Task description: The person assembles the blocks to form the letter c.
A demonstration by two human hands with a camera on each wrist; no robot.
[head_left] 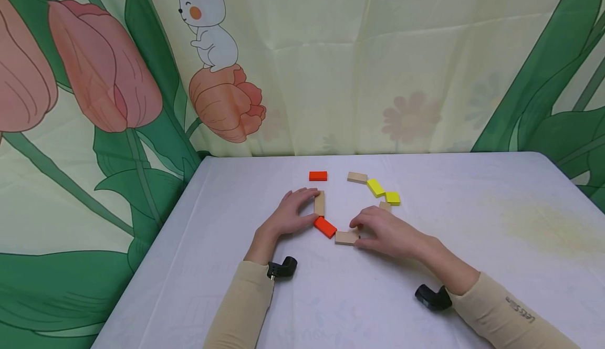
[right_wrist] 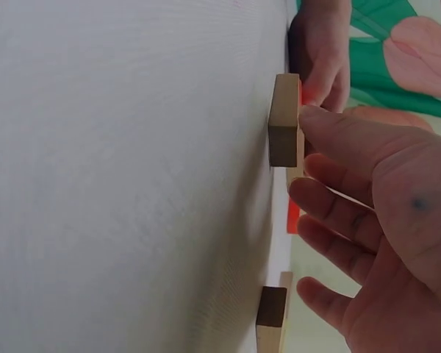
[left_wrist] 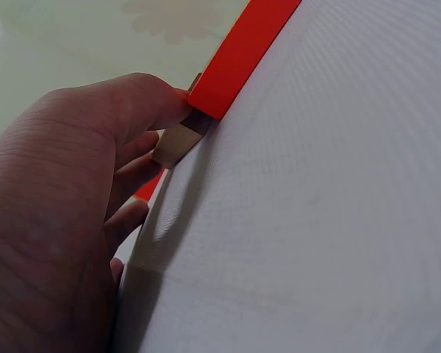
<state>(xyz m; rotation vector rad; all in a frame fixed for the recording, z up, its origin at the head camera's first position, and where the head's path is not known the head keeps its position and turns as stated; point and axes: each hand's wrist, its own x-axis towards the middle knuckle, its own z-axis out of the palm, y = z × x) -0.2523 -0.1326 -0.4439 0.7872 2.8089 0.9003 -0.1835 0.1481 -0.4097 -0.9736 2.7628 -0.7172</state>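
Left hand (head_left: 295, 215) — narrow, pinching the left wooden block (head_left: 319, 204) lengthwise, a fingertip at its far end, the thumb at its near end beside the near red block (head_left: 325, 228); remaining fingers partly concealed behind the thumb in the left wrist view.

Right hand (head_left: 389, 233): fingers bent and spread, thumb touching the near wooden block (head_left: 346, 238) at its right end; whether it grips cannot be told, the index fingertip being mostly covered in the right wrist view.

Near red block: set aslant between the two wooden blocks; contact with the near one unclear.

Right wooden block (head_left: 385, 206): near part hidden by the right hand in the head view.

Near yellow block (head_left: 393, 198), far yellow block (head_left: 375, 187): just beyond it, the latter aslant, leading to the far wooden block (head_left: 357, 177).

Far red block (head_left: 318, 176): apart, at far left, beyond the left wooden block.

Desk (head_left: 472, 207): white-covered, near edge cut off.

Sleeves (head_left: 241, 307): beige, two — both cropped by the lower edge.
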